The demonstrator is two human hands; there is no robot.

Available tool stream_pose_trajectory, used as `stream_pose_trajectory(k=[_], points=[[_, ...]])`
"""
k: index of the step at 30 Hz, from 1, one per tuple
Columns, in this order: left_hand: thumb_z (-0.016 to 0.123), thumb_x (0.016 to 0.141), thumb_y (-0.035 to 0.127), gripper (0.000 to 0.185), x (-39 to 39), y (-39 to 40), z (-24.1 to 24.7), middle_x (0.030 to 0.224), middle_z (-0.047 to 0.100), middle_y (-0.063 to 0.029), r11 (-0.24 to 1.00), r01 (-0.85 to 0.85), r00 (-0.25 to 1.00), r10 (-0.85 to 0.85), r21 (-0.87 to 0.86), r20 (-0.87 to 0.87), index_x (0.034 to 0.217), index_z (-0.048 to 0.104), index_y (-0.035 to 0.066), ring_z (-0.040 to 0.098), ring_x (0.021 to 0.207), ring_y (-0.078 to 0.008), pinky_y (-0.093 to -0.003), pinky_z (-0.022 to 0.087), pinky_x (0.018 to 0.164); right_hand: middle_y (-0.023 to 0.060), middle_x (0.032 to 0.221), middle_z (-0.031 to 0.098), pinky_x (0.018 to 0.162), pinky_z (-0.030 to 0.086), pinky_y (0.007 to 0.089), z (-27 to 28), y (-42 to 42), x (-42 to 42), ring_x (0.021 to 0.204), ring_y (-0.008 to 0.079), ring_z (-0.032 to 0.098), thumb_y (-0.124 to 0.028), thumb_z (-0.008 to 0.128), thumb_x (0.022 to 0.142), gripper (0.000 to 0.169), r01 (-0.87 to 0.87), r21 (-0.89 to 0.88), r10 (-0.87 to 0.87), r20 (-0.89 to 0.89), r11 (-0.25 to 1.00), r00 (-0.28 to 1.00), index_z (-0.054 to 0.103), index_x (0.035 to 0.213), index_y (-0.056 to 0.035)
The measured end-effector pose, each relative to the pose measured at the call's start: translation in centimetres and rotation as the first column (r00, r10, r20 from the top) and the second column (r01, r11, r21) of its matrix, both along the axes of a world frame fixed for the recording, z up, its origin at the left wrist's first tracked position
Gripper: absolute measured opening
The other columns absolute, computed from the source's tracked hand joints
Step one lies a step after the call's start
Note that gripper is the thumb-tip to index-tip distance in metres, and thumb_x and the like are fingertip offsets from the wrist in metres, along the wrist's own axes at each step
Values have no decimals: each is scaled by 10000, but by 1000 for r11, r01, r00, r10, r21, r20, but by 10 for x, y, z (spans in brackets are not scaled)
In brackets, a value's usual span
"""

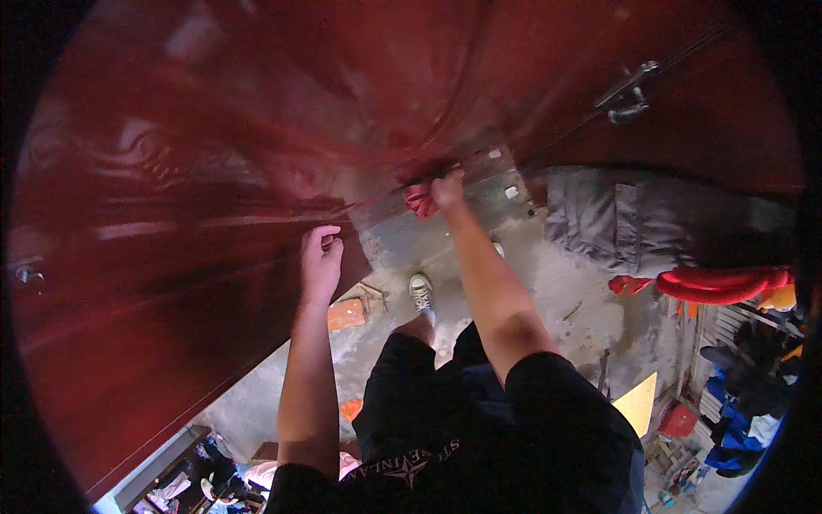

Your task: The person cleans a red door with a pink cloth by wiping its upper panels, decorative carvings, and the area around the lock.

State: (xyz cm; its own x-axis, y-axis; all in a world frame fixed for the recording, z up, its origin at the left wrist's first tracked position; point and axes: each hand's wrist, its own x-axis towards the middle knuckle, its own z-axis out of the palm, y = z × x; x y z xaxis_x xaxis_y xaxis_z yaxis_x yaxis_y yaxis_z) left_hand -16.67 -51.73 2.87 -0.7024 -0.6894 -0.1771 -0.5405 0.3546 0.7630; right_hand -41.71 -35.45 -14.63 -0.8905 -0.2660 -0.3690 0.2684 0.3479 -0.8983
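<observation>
A bunched pinkish-red cloth [420, 201] is gripped in my right hand [449, 187], close to the lower part of a glossy dark-red door [359, 77]. Whether the cloth touches the door surface cannot be made out. My left hand [322, 257] holds nothing; its fingers are loosely bent, with a gap between thumb and forefinger. It hovers in front of a dark-red panel [192, 283] to the left. A metal lever handle [626, 99] sits on the door at the upper right, and a smaller metal fitting [29, 273] shows at the far left.
Grey fabric [616, 218] hangs at the right, above a red padded item [722, 284]. An orange brick [347, 315] lies on the concrete floor [546, 302] near my sneaker [420, 290]. A yellow board [637, 405] and piled clothes [738, 411] are at the lower right.
</observation>
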Motion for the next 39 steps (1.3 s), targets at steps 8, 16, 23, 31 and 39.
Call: stream_pose_trajectory(k=[8, 16, 23, 31, 39], points=[[709, 977, 36, 234, 72, -25, 11, 1190, 660, -105, 1000, -9, 1000, 9, 3, 11, 1206, 714, 82, 670, 1087, -228, -369, 565, 950, 188, 1282, 694, 1046, 535, 402, -31, -83, 74, 1172, 284, 659, 131, 488, 778, 531, 196, -503, -86, 234, 842, 968, 615, 1293, 102], [713, 967, 54, 222, 102, -40, 25, 1172, 679, -123, 993, -95, 991, 88, -68, -97, 1187, 718, 83, 678, 1104, -267, -389, 565, 957, 210, 1106, 768, 886, 649, 523, 88, -122, 142, 930, 361, 770, -69, 419, 1055, 298, 262, -613, 236, 610, 745, 756, 673, 1166, 42], [722, 914, 68, 227, 94, -47, 42, 1115, 693, -143, 973, -36, 977, -14, -230, -214, 1141, 721, 76, 680, 1048, -317, -434, 563, 945, 239, 1103, 775, 923, 634, 604, 156, -140, 156, 992, 410, 771, -316, 322, 1182, 502, 435, -616, 209, 703, 657, 680, 683, 1162, 32], [727, 937, 88, 225, 84, -26, 102, 1164, 705, -162, 989, -136, 975, 123, -59, -187, 1159, 721, 52, 698, 1114, -321, -441, 557, 982, 80, 1060, 708, 910, 600, 402, 314, -121, 168, 987, 210, 709, -61, 581, 1103, 99, 134, -791, 199, 307, 596, 931, 637, 1183, -53], [722, 939, 87, 442, 56, -32, 148, 1320, 657, -206, 965, -188, 910, 102, -181, -402, 1378, 681, 45, 645, 1238, -425, -507, 521, 1075, 139, 1065, 654, 876, 525, 397, 449, -123, 185, 959, 249, 628, -118, 747, 1026, 237, -240, -291, -20, -673, 926, 740, 618, 1190, -5]])
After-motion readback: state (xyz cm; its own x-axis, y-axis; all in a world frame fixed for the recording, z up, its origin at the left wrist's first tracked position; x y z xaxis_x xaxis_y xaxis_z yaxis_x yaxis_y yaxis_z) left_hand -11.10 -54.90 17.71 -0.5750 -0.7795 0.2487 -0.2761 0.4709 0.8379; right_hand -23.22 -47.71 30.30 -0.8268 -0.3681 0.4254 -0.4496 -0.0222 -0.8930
